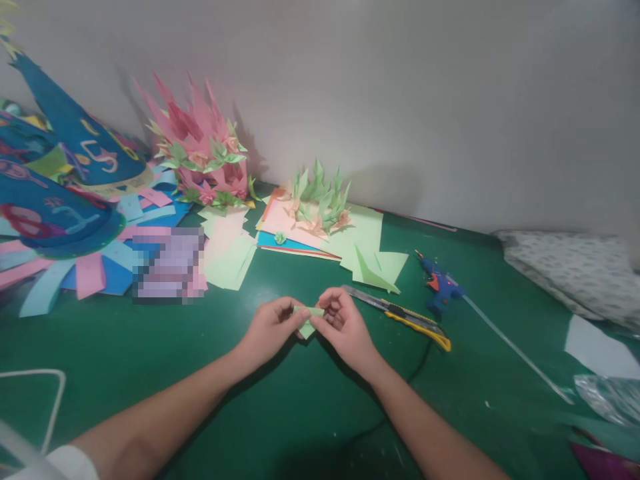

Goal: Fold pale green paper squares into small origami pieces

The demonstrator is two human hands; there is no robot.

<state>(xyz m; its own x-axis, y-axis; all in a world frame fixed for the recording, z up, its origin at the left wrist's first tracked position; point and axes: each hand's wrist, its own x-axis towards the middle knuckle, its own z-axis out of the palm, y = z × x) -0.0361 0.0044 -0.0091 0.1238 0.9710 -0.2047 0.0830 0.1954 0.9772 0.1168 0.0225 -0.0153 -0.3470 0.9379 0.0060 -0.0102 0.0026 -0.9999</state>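
Observation:
Between my two hands is a small piece of folded light green paper [307, 328], its lower end coming to a point. My left hand [273, 327] pinches it from the left, thumb on top. From the right, my right hand [345, 327] grips the same paper between thumb and curled fingers. Just beyond my right hand lies a yellow utility knife [417, 323] with its blade out. Behind the hands, light green paper sheets [395, 265] and a folded green paper piece [370, 272] rest on the green table [210, 380].
A blue glue gun [443, 283] with a long glue stick lies at right, near patterned fabric [565, 273]. At the back stand a green paper crown [323, 203] and a pink paper crown [200, 143]. Blue cone hats [80, 127] and paper strips [90, 273] fill the left.

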